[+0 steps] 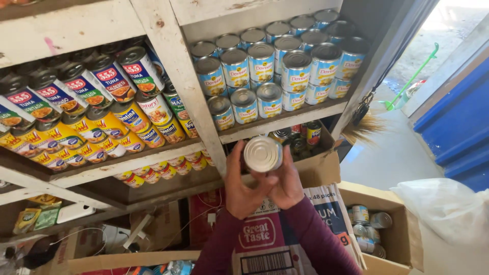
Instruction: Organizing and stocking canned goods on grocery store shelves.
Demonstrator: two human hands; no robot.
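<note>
Gripping one silver-topped can [263,154], left hand [243,189] and right hand [287,184] clamp fingers around it, seemingly just below the shelf's [285,120] front edge.

The can [263,154] in both hands is showing a bright, ribbed metal lid, gleaming smoothly; the blue-labelled cans [275,69] along the upper shelf's front edge are shining with the same silvery tops and glossy paper wraps; the shelf frame [175,66] is looking like rough wood, its white paint flaking matt; the cardboard boxes [402,224] below are appearing dull, brown, fibrous; the sleeves [305,244] are reading as soft maroon cloth.
</note>
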